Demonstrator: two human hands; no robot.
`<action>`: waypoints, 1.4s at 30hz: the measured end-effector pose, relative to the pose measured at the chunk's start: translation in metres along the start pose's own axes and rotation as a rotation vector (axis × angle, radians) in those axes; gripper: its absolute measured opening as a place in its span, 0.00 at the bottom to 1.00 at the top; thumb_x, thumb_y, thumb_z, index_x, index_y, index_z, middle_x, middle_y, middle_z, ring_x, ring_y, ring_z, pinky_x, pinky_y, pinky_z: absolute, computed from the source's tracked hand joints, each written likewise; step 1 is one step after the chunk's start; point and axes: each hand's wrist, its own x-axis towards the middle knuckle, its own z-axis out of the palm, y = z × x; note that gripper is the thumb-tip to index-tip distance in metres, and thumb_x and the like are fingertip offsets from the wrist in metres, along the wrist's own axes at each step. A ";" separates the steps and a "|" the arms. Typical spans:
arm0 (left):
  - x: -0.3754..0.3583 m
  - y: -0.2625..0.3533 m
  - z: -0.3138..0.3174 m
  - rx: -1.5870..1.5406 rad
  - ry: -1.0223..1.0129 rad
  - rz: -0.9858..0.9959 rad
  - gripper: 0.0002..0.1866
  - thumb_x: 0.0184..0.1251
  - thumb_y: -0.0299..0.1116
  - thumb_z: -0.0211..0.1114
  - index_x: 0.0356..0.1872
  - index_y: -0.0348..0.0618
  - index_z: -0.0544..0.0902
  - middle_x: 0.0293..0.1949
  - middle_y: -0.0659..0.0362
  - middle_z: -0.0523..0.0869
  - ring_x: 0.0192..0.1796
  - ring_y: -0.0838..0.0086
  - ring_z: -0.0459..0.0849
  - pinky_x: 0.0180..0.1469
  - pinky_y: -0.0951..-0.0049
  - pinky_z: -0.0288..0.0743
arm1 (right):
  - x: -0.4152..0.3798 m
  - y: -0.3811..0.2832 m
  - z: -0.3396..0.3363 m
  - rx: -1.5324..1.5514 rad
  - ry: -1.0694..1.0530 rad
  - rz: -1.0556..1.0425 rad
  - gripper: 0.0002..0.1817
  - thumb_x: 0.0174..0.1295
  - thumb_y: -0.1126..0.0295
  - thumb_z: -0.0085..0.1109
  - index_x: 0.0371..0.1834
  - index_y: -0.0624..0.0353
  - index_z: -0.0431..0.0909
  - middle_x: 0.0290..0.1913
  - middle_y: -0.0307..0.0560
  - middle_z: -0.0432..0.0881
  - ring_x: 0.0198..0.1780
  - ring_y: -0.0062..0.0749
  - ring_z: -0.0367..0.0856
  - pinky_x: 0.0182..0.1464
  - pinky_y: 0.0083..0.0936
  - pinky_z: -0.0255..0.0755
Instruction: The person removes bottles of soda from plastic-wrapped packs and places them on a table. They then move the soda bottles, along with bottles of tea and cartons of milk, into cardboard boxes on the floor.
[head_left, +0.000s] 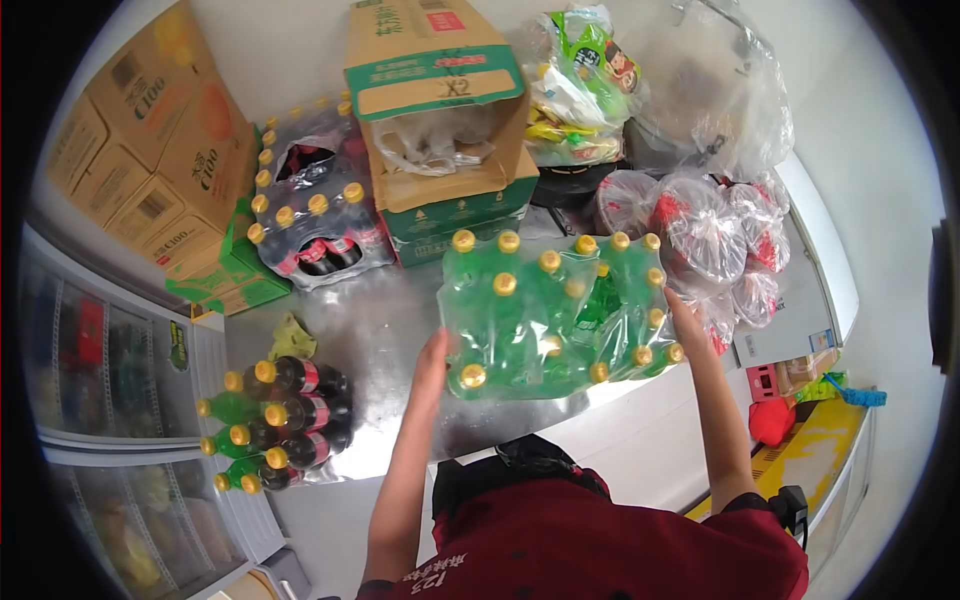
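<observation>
Between your left grip (432, 362) and right grip (685, 316), clasped at its two ends, is the wrapped green-bottle pack (525, 330); whether it touches the counter (390, 330) cannot be told. It should prove heavy, its film slick and yielding; support the end bottles low. Bare metal extends left of your left grip toward the cola bottles (310, 410); bagged bundles (700, 225) crowd beyond your right grip. The counter's near edge passes beneath your left forearm.
</observation>
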 end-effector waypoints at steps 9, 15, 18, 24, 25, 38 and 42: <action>0.039 0.038 0.030 -0.595 0.026 -0.168 0.20 0.63 0.48 0.48 0.36 0.38 0.75 0.29 0.61 0.77 0.29 0.77 0.74 0.33 0.79 0.68 | 0.054 0.058 -0.021 0.358 -0.243 0.011 0.23 0.61 0.54 0.44 0.51 0.61 0.65 0.40 0.42 0.75 0.37 0.25 0.76 0.37 0.22 0.72; -0.027 0.027 0.011 -0.477 0.072 -0.240 0.16 0.65 0.41 0.47 0.35 0.37 0.75 0.26 0.61 0.76 0.25 0.79 0.74 0.25 0.79 0.68 | 0.021 0.055 -0.007 0.218 -0.255 -0.052 0.22 0.60 0.56 0.44 0.48 0.64 0.67 0.39 0.41 0.75 0.36 0.23 0.75 0.37 0.18 0.71; -0.066 0.021 -0.004 -0.582 0.133 -0.261 0.15 0.65 0.40 0.47 0.31 0.39 0.75 0.21 0.65 0.72 0.19 0.82 0.67 0.20 0.82 0.60 | 0.002 0.042 0.002 0.083 -0.341 -0.073 0.20 0.59 0.57 0.45 0.44 0.64 0.70 0.36 0.39 0.75 0.35 0.19 0.74 0.36 0.16 0.70; -0.094 0.009 -0.029 -0.549 0.241 -0.188 0.17 0.66 0.41 0.45 0.18 0.48 0.65 0.16 0.68 0.61 0.16 0.85 0.56 0.17 0.82 0.48 | 0.028 0.040 0.050 -0.123 -0.371 -0.038 0.18 0.56 0.60 0.48 0.38 0.66 0.73 0.33 0.38 0.76 0.33 0.17 0.73 0.34 0.16 0.69; -0.097 0.008 -0.031 -0.540 0.255 -0.199 0.17 0.66 0.41 0.45 0.17 0.47 0.65 0.16 0.68 0.61 0.16 0.85 0.56 0.17 0.82 0.48 | 0.034 0.038 0.055 -0.152 -0.412 -0.074 0.18 0.56 0.60 0.49 0.38 0.67 0.73 0.32 0.38 0.76 0.32 0.17 0.73 0.33 0.16 0.68; -0.156 -0.037 0.001 -0.414 0.058 -0.159 0.20 0.69 0.42 0.39 0.21 0.41 0.68 0.19 0.64 0.69 0.22 0.79 0.66 0.28 0.77 0.61 | 0.123 -0.043 0.180 -0.950 -0.778 -0.332 0.22 0.52 0.62 0.52 0.44 0.69 0.70 0.40 0.43 0.74 0.40 0.22 0.71 0.42 0.21 0.66; -0.163 -0.026 0.014 -0.864 0.086 -0.153 0.17 0.69 0.40 0.37 0.34 0.37 0.70 0.32 0.57 0.76 0.35 0.74 0.72 0.43 0.75 0.66 | 0.117 -0.032 0.205 -0.846 -0.922 -0.609 0.23 0.55 0.58 0.48 0.48 0.63 0.69 0.44 0.48 0.74 0.44 0.32 0.71 0.47 0.29 0.64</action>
